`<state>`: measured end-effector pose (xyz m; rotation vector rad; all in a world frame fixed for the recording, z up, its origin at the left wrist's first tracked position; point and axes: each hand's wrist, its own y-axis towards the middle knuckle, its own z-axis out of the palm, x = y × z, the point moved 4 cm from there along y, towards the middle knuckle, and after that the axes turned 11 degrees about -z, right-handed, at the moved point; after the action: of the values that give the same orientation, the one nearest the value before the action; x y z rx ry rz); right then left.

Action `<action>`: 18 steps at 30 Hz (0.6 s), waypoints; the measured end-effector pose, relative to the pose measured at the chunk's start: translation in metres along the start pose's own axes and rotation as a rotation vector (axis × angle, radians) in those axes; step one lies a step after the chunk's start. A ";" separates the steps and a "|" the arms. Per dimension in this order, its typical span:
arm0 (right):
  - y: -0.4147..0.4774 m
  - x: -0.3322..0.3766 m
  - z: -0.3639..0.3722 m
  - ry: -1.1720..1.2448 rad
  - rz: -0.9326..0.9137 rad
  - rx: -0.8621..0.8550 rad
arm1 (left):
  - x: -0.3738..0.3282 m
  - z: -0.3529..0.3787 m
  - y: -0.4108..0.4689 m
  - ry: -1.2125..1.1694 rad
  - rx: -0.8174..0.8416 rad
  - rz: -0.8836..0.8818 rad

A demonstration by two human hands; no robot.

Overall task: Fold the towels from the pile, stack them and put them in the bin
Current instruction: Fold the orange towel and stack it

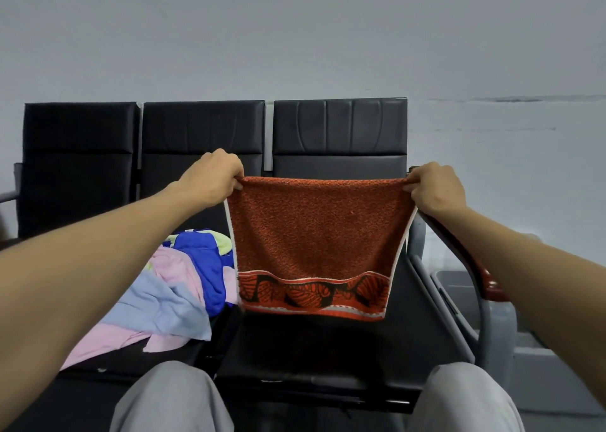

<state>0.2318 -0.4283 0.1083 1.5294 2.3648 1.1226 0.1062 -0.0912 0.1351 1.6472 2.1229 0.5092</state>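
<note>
As your left hand (210,176) and right hand (436,189) pinch the red towel (314,228) open, the pile (177,284) at eight o'clock lies unfolded.

Held towel (314,248) at frame centre, hanging before right seat of bench (337,130). Left hand (213,176) pinches its upper left corner, right hand (436,189) its upper right. Pile (170,294) on middle seat, lower left of centre (near edge tucked behind held towel). Armrest (465,258) right of held towel, under right forearm. Container (455,287) beyond armrest, on floor. Knees (170,399) at bottom, before bench. Wall (295,38) behind bench, upper half.
</note>
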 end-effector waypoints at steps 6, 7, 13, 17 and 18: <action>0.002 0.004 -0.011 0.040 0.009 0.022 | 0.006 -0.002 0.001 0.104 0.089 0.022; 0.003 0.005 -0.015 0.042 0.017 0.018 | 0.008 -0.004 0.003 0.112 0.104 0.022; 0.007 0.009 -0.022 0.035 0.039 0.014 | 0.006 -0.014 0.006 0.163 0.227 -0.008; 0.008 -0.002 -0.004 0.087 0.059 0.020 | 0.002 0.004 0.008 0.081 0.282 -0.066; 0.008 -0.006 0.004 0.123 0.071 0.032 | 0.004 0.015 0.010 -0.008 0.287 -0.104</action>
<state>0.2427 -0.4297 0.1091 1.6110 2.4359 1.2343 0.1214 -0.0840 0.1276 1.6675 2.3486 0.1705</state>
